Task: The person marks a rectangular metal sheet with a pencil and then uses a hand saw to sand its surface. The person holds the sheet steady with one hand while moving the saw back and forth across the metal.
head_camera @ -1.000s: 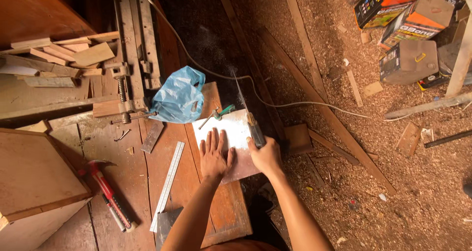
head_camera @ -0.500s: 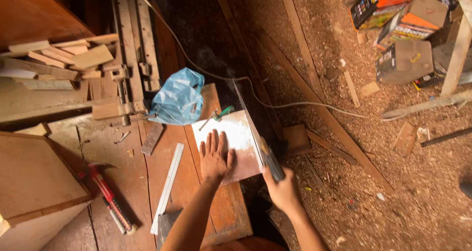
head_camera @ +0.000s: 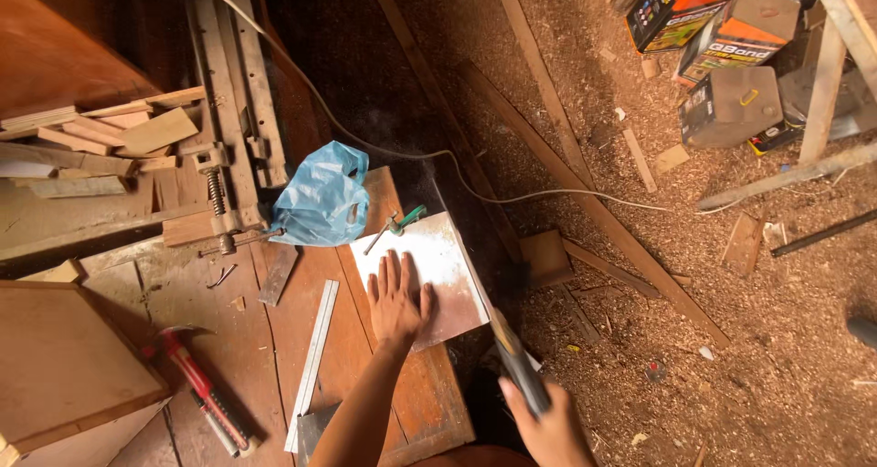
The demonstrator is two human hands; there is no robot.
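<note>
A: How is the left hand [head_camera: 396, 304] placed?

B: It is laid flat on the white board [head_camera: 429, 280], fingers spread wide and pointed to 12 o'clock. The board is pressed down on the bench [head_camera: 274, 339], near the middle of the view. The arm comes up from 6 o'clock.

A: And the right hand [head_camera: 551, 430]?

B: It is closed around the dark handle of a saw [head_camera: 484, 302], down at 5 o'clock. The thin blade is run along the board's right edge, toward 11 o'clock.

A: What is changed from before?

B: A second ago the right hand was seen high up, beside the left hand at the board. Now it is pulled back and low, at 5 o'clock. The left hand and the board are kept where they were.

A: What boxes are seen?

B: At 1 o'clock, on the sawdust floor, three boxes are piled close together: a black and orange box [head_camera: 671, 5], an orange and brown box [head_camera: 744, 28], and a grey-brown case [head_camera: 735, 109] just under them. A crumpled blue bag [head_camera: 324, 197] is seen at 11 o'clock from the board. A red hammer [head_camera: 196, 385] is laid at 8 o'clock.
</note>
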